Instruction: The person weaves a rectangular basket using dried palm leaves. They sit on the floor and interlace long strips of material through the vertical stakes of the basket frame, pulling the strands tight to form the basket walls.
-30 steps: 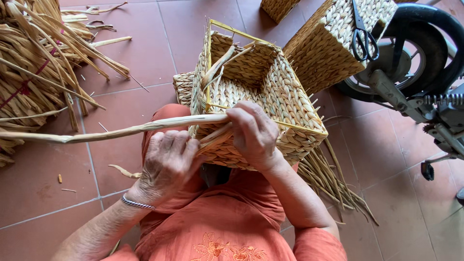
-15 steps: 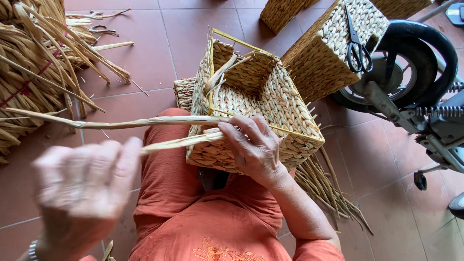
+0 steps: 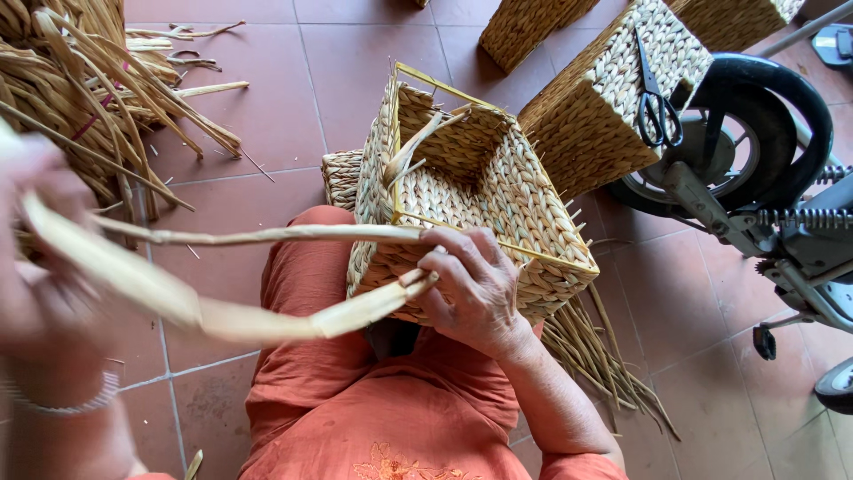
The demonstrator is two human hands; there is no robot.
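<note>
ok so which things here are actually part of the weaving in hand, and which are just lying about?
In hand:
- woven basket on the lap
- pale straw strands
- right hand pressing a strand end to the basket
- left hand, blurred, pulling strands out to the side

Lying about:
- scissors on the finished basket
- straw pile
- scooter

Soft even daylight; left hand (image 3: 44, 267) heavily motion-blurred.

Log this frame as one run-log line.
left hand: blurred, gripping reed strand | right hand: pinching strand end against woven basket on lap | scissors: on neighbouring basket
</note>
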